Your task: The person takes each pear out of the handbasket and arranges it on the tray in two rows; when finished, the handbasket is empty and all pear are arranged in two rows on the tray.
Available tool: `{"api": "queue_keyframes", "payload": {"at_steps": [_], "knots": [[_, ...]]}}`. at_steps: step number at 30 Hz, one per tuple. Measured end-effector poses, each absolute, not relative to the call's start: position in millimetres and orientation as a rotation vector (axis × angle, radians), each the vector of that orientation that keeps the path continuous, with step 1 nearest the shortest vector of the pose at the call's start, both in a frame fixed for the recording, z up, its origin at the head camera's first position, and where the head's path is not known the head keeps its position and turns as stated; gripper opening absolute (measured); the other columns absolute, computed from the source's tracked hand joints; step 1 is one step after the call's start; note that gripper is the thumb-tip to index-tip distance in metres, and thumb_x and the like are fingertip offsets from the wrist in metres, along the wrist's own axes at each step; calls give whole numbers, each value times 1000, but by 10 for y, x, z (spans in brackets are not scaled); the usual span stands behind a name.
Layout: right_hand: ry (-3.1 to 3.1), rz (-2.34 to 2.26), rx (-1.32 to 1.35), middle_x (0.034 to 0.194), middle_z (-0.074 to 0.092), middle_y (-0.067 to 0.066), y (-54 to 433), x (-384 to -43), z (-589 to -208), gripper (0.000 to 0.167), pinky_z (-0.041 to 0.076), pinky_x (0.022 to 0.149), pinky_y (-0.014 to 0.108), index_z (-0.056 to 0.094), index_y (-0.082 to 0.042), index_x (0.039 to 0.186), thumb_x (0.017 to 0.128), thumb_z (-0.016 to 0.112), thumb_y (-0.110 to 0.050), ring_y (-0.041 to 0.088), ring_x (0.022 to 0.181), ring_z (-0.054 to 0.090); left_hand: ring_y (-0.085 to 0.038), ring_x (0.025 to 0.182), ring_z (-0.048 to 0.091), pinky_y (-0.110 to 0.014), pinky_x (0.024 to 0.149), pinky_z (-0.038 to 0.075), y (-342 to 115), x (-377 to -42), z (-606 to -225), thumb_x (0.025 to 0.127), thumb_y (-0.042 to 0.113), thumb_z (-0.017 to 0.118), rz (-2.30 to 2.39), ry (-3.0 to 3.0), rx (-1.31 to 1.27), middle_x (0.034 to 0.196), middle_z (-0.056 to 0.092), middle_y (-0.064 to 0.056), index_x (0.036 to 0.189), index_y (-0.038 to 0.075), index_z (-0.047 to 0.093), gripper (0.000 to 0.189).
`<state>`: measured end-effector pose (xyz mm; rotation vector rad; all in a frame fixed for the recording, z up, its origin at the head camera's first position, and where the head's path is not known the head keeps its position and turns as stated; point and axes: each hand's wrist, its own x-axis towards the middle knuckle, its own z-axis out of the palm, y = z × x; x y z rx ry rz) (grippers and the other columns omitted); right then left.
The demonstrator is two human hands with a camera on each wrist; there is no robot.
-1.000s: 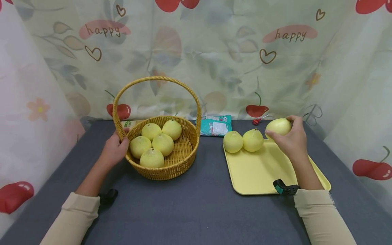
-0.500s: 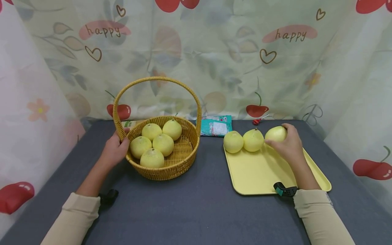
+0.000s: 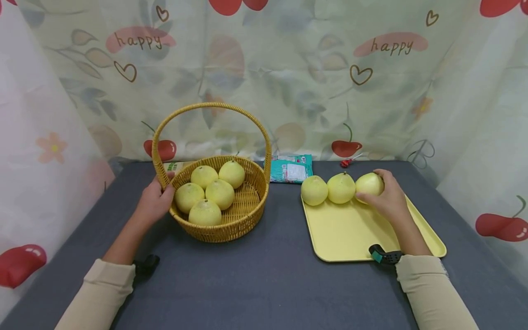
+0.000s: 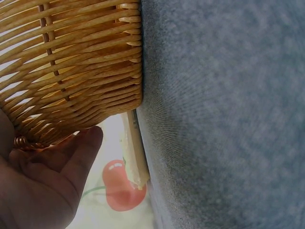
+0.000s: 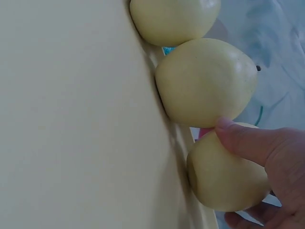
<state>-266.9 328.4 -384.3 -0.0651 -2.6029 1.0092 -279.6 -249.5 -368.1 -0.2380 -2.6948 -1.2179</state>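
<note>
At the left of the head view, my left hand [image 3: 154, 201] grips the rim of a wicker basket [image 3: 247, 222] where its tall handle joins. Several pale yellow-green pears [image 3: 220, 194] lie inside the basket. From the left wrist, the woven wall [image 4: 81, 62] fills the upper left, fingers curled under its edge. My right hand [image 3: 387, 197] holds a pear [image 3: 368, 184] at the far edge of a yellow tray [image 3: 350, 233], thumb on one side and fingers on the other. Two more pears [image 5: 205, 83] stand in a row beside it, the held one right against the middle pear.
Behind the basket and tray lie a teal packet [image 3: 290, 168], a red-wrapped lollipop [image 3: 345, 163] and a partly hidden pale package [image 3: 175, 167]. A patterned curtain [image 3: 264, 82] closes off the back and sides of the dark grey table [image 3: 264, 284].
My right hand has lowered the pear onto the tray's far edge and shifted it left against the other two. My left hand and the basket have stayed put.
</note>
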Motion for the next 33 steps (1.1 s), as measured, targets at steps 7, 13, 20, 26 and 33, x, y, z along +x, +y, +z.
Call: {"api": "queue_keyframes", "payload": {"at_steps": [7,13,20,26,33], "knots": [[-2619,1026,-75,142,41,32,3293,-2685,-3851,93,41,92,63,29,1,152,82,84,-24,49,118,45,-33,86,51,-40,65,42,-2486,-2799,-3675,105,18,34,-1228,-2690,-228,151,41,-26,155,-1,30,54],[-2659,1103,-87,141,38,36,3302,-2688,-3880,100,40,91,61,21,4,155,83,84,-27,50,117,44,-34,90,52,-41,67,42,-2481,-2792,-3667,105,19,33,-1223,-2696,-225,151,40,-26,155,-1,30,54],[-2701,1141,-47,140,35,38,3308,-2682,-3876,107,39,91,59,11,4,156,83,83,-25,50,115,44,-34,92,52,-40,68,42,-2478,-2791,-3662,105,18,34,-1223,-2691,-229,151,40,-26,155,-1,30,54],[-2798,1120,5,141,24,42,3303,-2696,-3850,106,35,95,63,-4,5,155,84,73,-10,53,119,36,-34,95,51,-41,70,41,-2485,-2799,-3668,105,18,34,-1221,-2687,-227,150,42,-26,154,-1,31,53],[-2948,1084,-28,153,-3,45,3306,-2690,-3755,113,15,111,65,-29,6,149,88,66,-7,58,140,10,-34,92,52,-41,69,42,-2497,-2798,-3681,105,19,34,-1228,-2688,-233,148,42,-27,155,-1,30,54]]}}
